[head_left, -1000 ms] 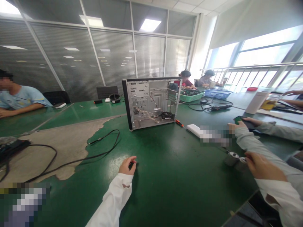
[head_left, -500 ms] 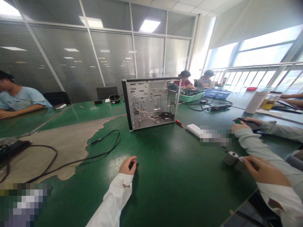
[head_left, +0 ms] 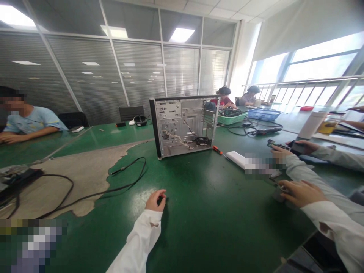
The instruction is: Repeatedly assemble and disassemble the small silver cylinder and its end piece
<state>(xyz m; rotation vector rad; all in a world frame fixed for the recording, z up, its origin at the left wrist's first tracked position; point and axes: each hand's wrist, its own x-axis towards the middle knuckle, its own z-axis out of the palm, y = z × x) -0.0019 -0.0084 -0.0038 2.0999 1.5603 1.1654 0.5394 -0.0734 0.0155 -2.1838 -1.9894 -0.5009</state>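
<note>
My left hand [head_left: 156, 201] rests on the green table [head_left: 199, 220] at front centre, fingers loosely curled and apart, with nothing visible in it. At the right, my right hand [head_left: 304, 192] has its thumb and fingers closed about the top of a small grey canister [head_left: 277, 195]; the fingers cover much of it. Beyond my hands stands an open computer case [head_left: 186, 127], upright, its side panel off. Inside it are pale cables [head_left: 173, 137] and a black fan [head_left: 202, 140]. An orange-handled screwdriver [head_left: 217, 150] lies beside the case's lower right corner.
A long white object [head_left: 236, 159] lies right of the case, near a co-worker's hands [head_left: 280, 153] holding a dark device. Green [head_left: 231, 119] and blue baskets [head_left: 264, 114] stand behind. A black cable [head_left: 113, 188] crosses the left side. A white bottle [head_left: 312, 125] stands far right.
My right hand has moved left and slightly up, onto the top of the grey canister. The left hand stays in place on the table. The view has shifted slightly.
</note>
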